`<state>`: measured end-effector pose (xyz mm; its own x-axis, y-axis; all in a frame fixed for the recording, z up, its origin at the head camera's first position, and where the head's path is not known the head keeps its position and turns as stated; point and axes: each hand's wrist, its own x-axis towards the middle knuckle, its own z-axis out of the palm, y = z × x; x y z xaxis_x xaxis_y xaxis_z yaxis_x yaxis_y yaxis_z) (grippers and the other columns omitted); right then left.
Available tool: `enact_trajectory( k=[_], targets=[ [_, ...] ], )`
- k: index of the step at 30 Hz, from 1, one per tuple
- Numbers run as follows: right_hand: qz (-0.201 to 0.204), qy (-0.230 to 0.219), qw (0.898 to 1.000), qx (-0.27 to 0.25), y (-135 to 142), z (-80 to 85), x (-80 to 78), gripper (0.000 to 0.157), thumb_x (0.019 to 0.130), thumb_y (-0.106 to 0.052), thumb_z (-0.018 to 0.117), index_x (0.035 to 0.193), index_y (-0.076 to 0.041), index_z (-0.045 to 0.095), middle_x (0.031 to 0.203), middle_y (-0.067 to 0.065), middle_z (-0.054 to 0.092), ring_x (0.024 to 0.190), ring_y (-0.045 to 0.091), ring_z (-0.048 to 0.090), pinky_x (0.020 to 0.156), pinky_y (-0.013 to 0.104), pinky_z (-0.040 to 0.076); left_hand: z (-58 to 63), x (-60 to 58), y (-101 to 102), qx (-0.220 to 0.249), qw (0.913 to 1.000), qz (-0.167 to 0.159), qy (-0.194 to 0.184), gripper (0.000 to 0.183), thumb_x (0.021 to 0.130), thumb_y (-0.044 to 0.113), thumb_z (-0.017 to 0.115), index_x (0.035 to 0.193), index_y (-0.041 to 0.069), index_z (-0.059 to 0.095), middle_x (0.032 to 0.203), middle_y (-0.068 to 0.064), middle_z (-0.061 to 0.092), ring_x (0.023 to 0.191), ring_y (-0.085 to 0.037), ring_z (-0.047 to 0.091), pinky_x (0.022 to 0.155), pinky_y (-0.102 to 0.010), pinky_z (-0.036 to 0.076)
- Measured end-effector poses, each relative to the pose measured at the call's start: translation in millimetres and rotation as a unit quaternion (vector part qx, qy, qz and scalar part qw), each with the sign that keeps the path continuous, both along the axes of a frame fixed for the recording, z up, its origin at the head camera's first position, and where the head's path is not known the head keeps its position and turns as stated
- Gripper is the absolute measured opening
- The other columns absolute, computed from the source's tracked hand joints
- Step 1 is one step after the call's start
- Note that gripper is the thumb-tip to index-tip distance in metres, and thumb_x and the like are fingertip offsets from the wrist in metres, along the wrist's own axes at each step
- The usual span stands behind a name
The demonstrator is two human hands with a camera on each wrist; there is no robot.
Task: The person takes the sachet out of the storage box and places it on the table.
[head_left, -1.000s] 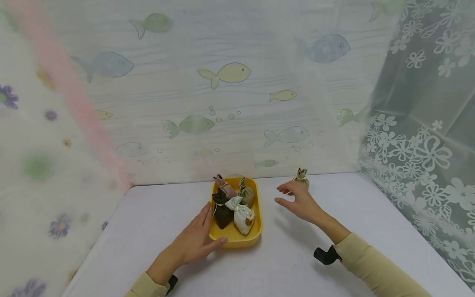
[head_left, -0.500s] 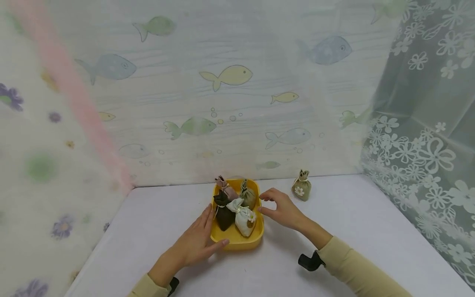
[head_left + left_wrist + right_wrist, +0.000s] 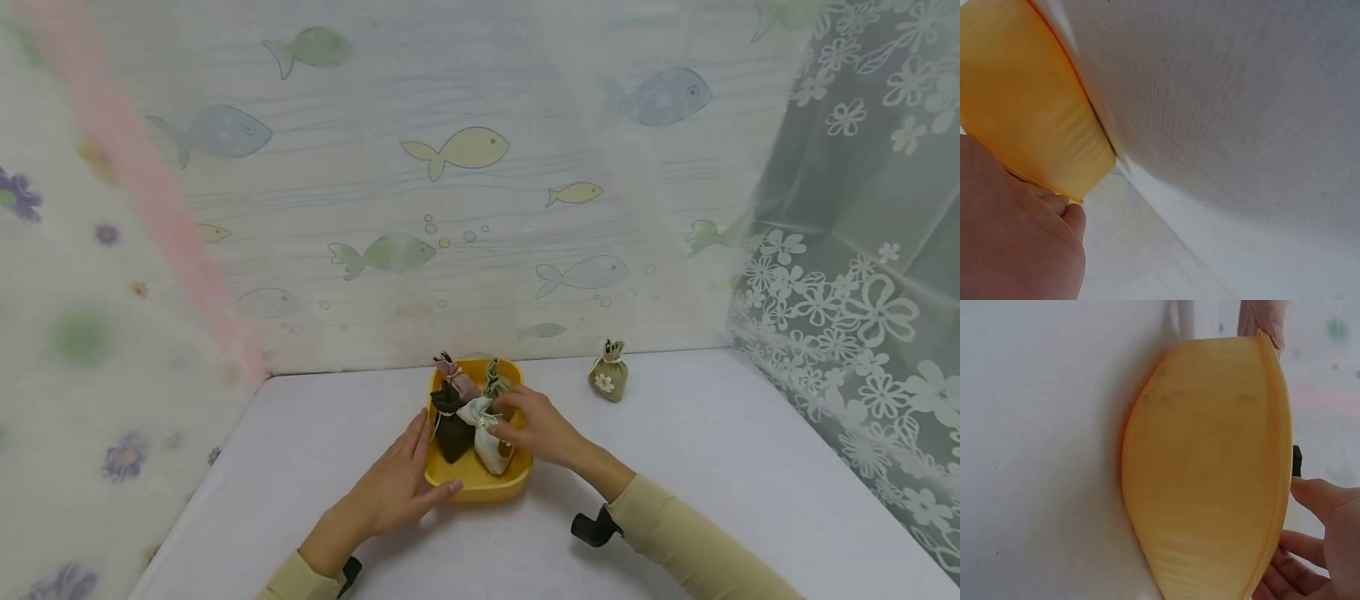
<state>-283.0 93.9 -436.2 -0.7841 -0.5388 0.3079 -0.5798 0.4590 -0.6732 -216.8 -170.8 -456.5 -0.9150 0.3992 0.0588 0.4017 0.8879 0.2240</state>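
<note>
A yellow plastic bin (image 3: 468, 483) on the table holds a white pouch (image 3: 491, 452) with a flower, a dark brown pouch (image 3: 453, 437), a mauve pouch (image 3: 462, 384) and a green pouch (image 3: 494, 381). My left hand (image 3: 390, 483) rests on the bin's left side with fingers extended, thumb at the front rim; the left wrist view shows its fingers at the rim. My right hand (image 3: 542, 427) reaches over the right rim, thumb above the white pouch and fingers over the green one. Thumb and fingers stand apart; fingertip contact cannot be made out.
An olive-green pouch (image 3: 609, 375) with a white flower stands upright on the white table (image 3: 645, 433), right of the bin. A fish-print curtain (image 3: 480, 250) hangs behind the table; patterned sheets hang at both sides.
My right hand has moved left, away from the olive-green pouch near the table's back, across the bin's right rim and over its pouches. The left hand has stayed on the bin.
</note>
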Motion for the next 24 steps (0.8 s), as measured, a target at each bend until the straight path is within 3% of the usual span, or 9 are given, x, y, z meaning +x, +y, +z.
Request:
enact_trajectory(
  k=[8, 15, 24],
  targets=[
    [-0.014, 0.009, 1.000, 0.019, -11, -3.3, -1.7, 0.035, 0.086, -0.027, 0.069, 0.112, -0.005, 0.065, 0.103, 0.006, 0.059, 0.096, 0.023, 0.056, 0.087, 0.040, 0.049, -0.9, -0.5, 0, -0.002, 1.0000, 0.002, 0.001, 0.104, 0.082, 0.079, 0.032, 0.151, 0.006, 0.007, 0.158, -0.007, -0.003, 0.143, -0.019, 0.009, 0.112, -0.042, 0.021],
    [-0.061, 0.027, 0.995, 0.076, -22, -5.6, -3.6, 0.033, 0.085, -0.033, 0.070, 0.107, -0.009, 0.068, 0.097, 0.000, 0.058, 0.089, 0.015, 0.057, 0.081, 0.030, 0.050, 0.5, -0.5, -1, -0.001, 1.0000, 0.001, 0.006, 0.102, 0.083, 0.077, 0.034, 0.151, 0.006, 0.006, 0.157, -0.007, -0.003, 0.143, -0.019, 0.009, 0.112, -0.041, 0.021],
    [-0.102, 0.030, 0.990, 0.094, -31, -6.4, 1.0, 0.031, 0.084, -0.034, 0.071, 0.103, -0.009, 0.070, 0.095, 0.000, 0.059, 0.084, 0.013, 0.056, 0.076, 0.031, 0.049, 2.0, 0.9, 0, -0.001, 1.0000, -0.003, 0.006, 0.101, 0.084, 0.075, 0.035, 0.151, 0.004, 0.008, 0.157, -0.009, -0.002, 0.143, -0.020, 0.010, 0.112, -0.041, 0.022]
  ],
)
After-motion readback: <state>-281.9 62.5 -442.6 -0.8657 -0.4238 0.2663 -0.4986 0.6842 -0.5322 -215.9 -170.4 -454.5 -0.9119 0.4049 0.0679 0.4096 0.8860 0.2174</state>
